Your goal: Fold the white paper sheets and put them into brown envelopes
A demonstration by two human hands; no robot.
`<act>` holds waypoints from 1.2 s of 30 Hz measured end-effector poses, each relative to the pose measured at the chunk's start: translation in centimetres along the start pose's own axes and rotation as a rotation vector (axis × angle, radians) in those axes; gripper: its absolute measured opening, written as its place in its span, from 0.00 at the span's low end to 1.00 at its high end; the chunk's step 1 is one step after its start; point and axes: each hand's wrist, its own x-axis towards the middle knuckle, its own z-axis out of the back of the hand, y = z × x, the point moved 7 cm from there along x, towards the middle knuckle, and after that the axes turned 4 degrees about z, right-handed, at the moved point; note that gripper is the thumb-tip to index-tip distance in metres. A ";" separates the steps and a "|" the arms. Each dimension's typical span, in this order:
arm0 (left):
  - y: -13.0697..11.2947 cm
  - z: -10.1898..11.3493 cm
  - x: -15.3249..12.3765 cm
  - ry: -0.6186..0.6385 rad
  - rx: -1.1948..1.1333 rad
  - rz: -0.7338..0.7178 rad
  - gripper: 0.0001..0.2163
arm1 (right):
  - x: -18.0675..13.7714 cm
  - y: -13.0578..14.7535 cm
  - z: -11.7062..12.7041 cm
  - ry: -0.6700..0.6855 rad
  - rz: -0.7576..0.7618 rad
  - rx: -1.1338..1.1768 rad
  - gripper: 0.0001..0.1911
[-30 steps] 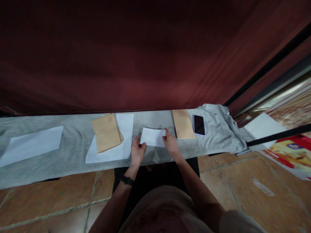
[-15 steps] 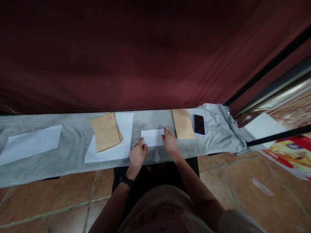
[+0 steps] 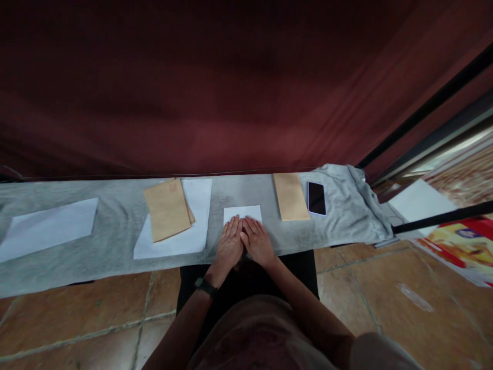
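A small folded white paper [image 3: 242, 211] lies on the grey cloth [image 3: 115, 246] that covers a long narrow table. My left hand [image 3: 229, 245] and my right hand [image 3: 257, 241] lie flat side by side on the paper's near half, fingers stretched out and pressed down on it. Only the far strip of the paper shows beyond my fingertips. A dark watch sits on my left wrist.
Left of my hands lie brown envelopes [image 3: 168, 208] on a white sheet [image 3: 173, 240]. Farther left is another white sheet [image 3: 48, 227]. To the right are a brown envelope [image 3: 290, 196] and a phone [image 3: 316, 198]. A dark red curtain [image 3: 215, 87] hangs behind; tiled floor below.
My hands left the paper's side edges and came together at its middle, now lying flat on it. The paper, earlier lifted and tilted, now lies flat and looks shorter.
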 end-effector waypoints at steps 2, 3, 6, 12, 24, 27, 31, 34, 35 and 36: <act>0.2 -0.4 -0.5 0.003 0.024 0.016 0.27 | -0.6 -0.2 0.1 0.010 0.006 -0.057 0.27; 0.2 -0.5 -0.7 -0.002 0.033 0.027 0.28 | -0.9 -0.3 0.1 0.011 0.007 -0.076 0.28; 0.5 -0.3 -1.2 -0.017 0.041 0.070 0.29 | -1.4 -0.8 0.3 0.004 0.005 -0.107 0.30; 1.4 0.2 -2.1 -0.069 0.034 0.158 0.31 | -2.4 -1.7 0.6 -0.016 -0.015 -0.145 0.32; 2.3 1.4 -2.8 -0.139 0.034 0.269 0.29 | -3.7 -3.1 1.3 -0.014 -0.053 -0.196 0.32; 1.7 1.7 -2.2 -0.162 0.024 0.252 0.28 | -3.7 -3.1 1.4 -0.025 -0.065 -0.183 0.30; 0.2 1.4 -0.4 -0.118 0.007 0.118 0.27 | -2.7 -3.0 1.7 -0.068 -0.104 -0.131 0.28; -0.7 0.5 1.4 -0.040 0.027 0.004 0.27 | -0.6 -2.4 1.3 -0.049 -0.082 -0.062 0.28; -0.8 0.0 2.0 -0.012 0.037 -0.024 0.27 | 0.2 -2.2 1.1 -0.037 -0.074 -0.043 0.28; -0.9 -0.5 2.5 0.013 0.050 -0.043 0.27 | 1.0 -2.0 0.9 -0.025 -0.069 -0.030 0.28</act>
